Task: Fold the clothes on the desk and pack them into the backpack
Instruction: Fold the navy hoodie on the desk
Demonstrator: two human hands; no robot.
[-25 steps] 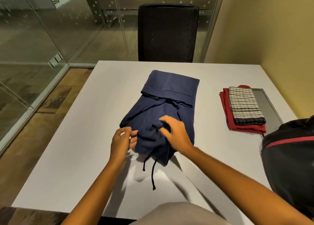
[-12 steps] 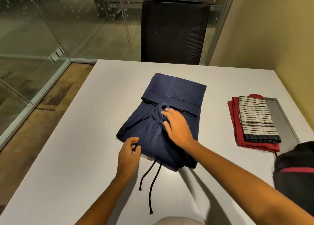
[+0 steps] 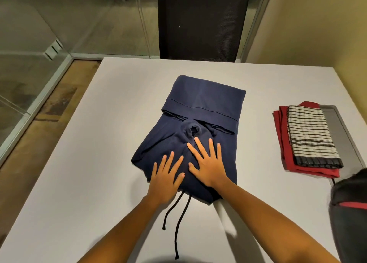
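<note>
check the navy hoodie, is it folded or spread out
Folded. The navy hoodie is a compact bundle with a band turned over its far end; left hand and right hand press flat on it.

The left hand (image 3: 165, 180) lies palm down, its fingers straight and fanned toward 12 to 1 o'clock and the thumb angled toward 2 o'clock. The right hand (image 3: 208, 165) lies flat just beside it at its 1 o'clock, fingers spread wide toward 12 o'clock, thumb reaching toward 10 o'clock. The thumbs nearly meet. The bare left forearm (image 3: 119, 229) enters from 7 o'clock and the bare right forearm (image 3: 278, 219) from 4 o'clock.
</note>
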